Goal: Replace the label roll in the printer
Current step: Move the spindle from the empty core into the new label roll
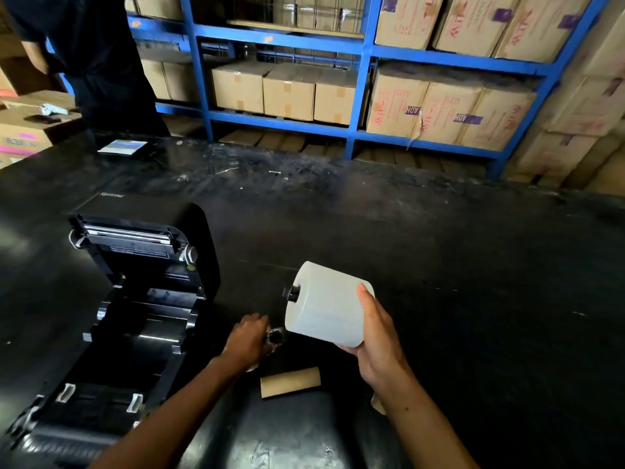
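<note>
A black label printer (pixel 128 299) stands on the left of the dark table with its lid swung up and its roll bay empty. My right hand (pixel 375 343) grips a full white label roll (pixel 324 302) above the table, a black spindle end (pixel 291 293) poking out of its left side. My left hand (pixel 248 340) is closed on a small black and silver spindle part (pixel 275 336) just below the roll. An empty brown cardboard core (pixel 291 382) lies on the table between my forearms.
The black table (pixel 439 265) stretches wide to the right. A small booklet (pixel 122 147) lies at its far left edge, beside a standing person in dark clothes (pixel 98 62). Blue shelving (pixel 287 38) with cardboard boxes fills the back.
</note>
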The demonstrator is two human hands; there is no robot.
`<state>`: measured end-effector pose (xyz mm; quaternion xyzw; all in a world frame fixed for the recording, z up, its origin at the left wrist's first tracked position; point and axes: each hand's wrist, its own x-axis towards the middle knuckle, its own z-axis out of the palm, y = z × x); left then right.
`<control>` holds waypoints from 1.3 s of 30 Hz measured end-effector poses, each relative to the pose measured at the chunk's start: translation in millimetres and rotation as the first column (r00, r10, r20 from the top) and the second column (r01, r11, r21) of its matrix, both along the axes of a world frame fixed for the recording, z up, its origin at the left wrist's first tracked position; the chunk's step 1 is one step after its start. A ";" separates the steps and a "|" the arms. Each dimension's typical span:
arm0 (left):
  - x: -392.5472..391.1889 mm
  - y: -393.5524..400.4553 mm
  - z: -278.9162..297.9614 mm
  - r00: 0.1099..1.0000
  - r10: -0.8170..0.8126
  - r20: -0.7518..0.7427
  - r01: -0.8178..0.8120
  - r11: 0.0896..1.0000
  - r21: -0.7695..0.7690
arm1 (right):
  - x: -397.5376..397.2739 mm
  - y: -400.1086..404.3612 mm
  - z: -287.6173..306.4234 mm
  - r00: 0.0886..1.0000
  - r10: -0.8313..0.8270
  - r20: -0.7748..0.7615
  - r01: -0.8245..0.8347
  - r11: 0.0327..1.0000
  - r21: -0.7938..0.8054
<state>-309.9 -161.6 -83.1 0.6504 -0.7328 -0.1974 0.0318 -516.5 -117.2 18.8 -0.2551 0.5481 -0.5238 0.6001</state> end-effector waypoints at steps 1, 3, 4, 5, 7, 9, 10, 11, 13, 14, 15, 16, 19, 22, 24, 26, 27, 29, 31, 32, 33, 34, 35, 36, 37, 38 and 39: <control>1.3 0.4 0.8 0.994 0.038 -0.100 -0.038 0.999 0.004 | -0.4 -0.4 -1.8 1.000 -0.001 0.004 0.001 1.000 -0.005; 3.2 4.6 7.1 0.946 0.155 -0.286 -0.157 0.987 0.015 | -0.8 -0.8 -5.5 1.000 0.001 0.016 -0.001 1.000 -0.020; 3.3 7.2 13.5 0.894 0.236 -0.381 -0.255 0.967 0.000 | -0.9 -0.6 -6.9 1.000 0.002 0.019 -0.002 1.000 -0.030; 3.1 10.6 21.8 0.821 0.297 -0.488 -0.356 0.934 -0.030 | -0.5 -0.4 -8.2 1.000 0.001 0.021 0.000 0.999 -0.038; 1.7 18.9 39.2 0.651 0.301 -0.697 -0.477 0.876 -0.068 | 0.9 0.0 -10.6 1.000 0.002 0.024 -0.001 0.999 -0.044; -1.4 29.9 58.7 0.553 0.200 -0.809 -0.489 0.864 -0.121 | 3.7 0.2 -11.9 1.000 -0.002 0.023 0.002 0.999 -0.037; -3.6 37.0 66.4 0.546 0.142 -0.826 -0.476 0.863 -0.166 | 6.3 0.6 -12.4 1.000 -0.001 0.023 0.002 0.999 -0.033; -6.0 44.8 71.8 0.556 0.096 -0.826 -0.461 0.862 -0.210 | 9.3 1.5 -12.8 1.000 -0.001 0.023 0.001 1.000 -0.029; -11.8 58.2 75.1 0.582 0.055 -0.811 -0.446 0.856 -0.262 | 15.5 4.4 -14.1 1.000 -0.002 0.020 0.003 1.000 -0.021; -13.7 63.0 74.3 0.597 0.051 -0.801 -0.451 0.847 -0.282 | 18.5 6.1 -14.8 1.000 -0.002 0.015 0.002 1.000 -0.013; -13.9 67.5 73.2 0.622 0.049 -0.781 -0.455 0.835 -0.310 | 21.7 8.7 -14.9 1.000 -0.001 0.008 0.001 1.000 -0.007; -13.1 71.2 72.2 0.657 0.042 -0.753 -0.446 0.826 -0.344 | 24.5 11.2 -15.2 1.000 -0.001 0.001 0.001 1.000 -0.003; -7.9 78.6 70.2 0.775 0.016 -0.632 -0.369 0.822 -0.433 | 32.6 19.1 -16.8 0.999 -0.010 -0.037 0.009 1.000 -0.014; -1.6 85.6 73.4 0.814 -0.007 -0.580 -0.321 0.827 -0.461 | 39.6 26.3 -18.0 0.997 -0.020 -0.078 0.016 0.999 -0.050; 5.2 91.1 75.4 0.827 -0.042 -0.560 -0.278 0.836 -0.473 | 43.2 30.2 -18.0 0.995 -0.027 -0.096 0.022 0.998 -0.053; 11.1 97.1 76.0 0.844 -0.074 -0.531 -0.235 0.838 -0.492 | 44.5 32.8 -18.2 0.995 -0.040 -0.093 0.035 0.998 -0.052; 14.5 99.9 76.7 0.845 -0.081 -0.529 -0.223 0.845 -0.485 | 45.9 34.3 -17.8 0.995 -0.044 -0.093 0.040 0.998 -0.048; 17.8 102.7 78.2 0.829 -0.068 -0.555 -0.223 0.870 -0.440 | 49.2 36.9 -16.7 0.994 -0.046 -0.101 0.042 0.998 -0.044; 18.8 104.8 81.2 0.840 -0.080 -0.537 -0.210 0.864 -0.457 | 54.0 39.2 -16.2 0.993 -0.049 -0.107 0.044 0.998 -0.049; 19.7 106.0 83.4 0.854 -0.096 -0.512 -0.188 0.860 -0.474 | 56.2 40.3 -15.7 0.993 -0.052 -0.110 0.046 0.997 -0.054; 22.0 107.7 84.7 0.863 -0.104 -0.495 -0.169 0.862 -0.477 | 58.1 41.9 -14.6 0.992 -0.052 -0.112 0.045 0.997 -0.064; 24.2 109.5 85.8 0.853 -0.106 -0.511 -0.164 0.875 -0.455 | 59.7 42.9 -13.7 0.992 -0.051 -0.114 0.042 0.996 -0.081; 27.1 111.0 87.3 0.813 -0.090 -0.575 -0.175 0.905 -0.388 | 61.9 44.2 -12.5 0.992 -0.051 -0.116 0.039 0.994 -0.102; 29.7 112.2 92.3 0.733 -0.030 -0.680 -0.198 0.947 -0.255 | 64.0 45.6 -10.9 0.991 -0.050 -0.122 0.035 0.992 -0.122; 30.8 112.8 98.9 0.611 0.069 -0.789 -0.213 0.974 -0.079 | 65.7 47.0 -8.9 0.990 -0.046 -0.135 0.026 0.989 -0.146; 30.3 113.6 105.1 0.475 0.171 -0.863 -0.197 0.977 0.085 | 68.0 48.0 -6.9 0.987 -0.041 -0.153 0.014 0.985 -0.171; 29.2 114.6 110.1 0.353 0.256 -0.900 -0.175 0.963 0.205 | 70.4 48.8 -5.1 0.984 -0.037 -0.172 0.002 0.980 -0.197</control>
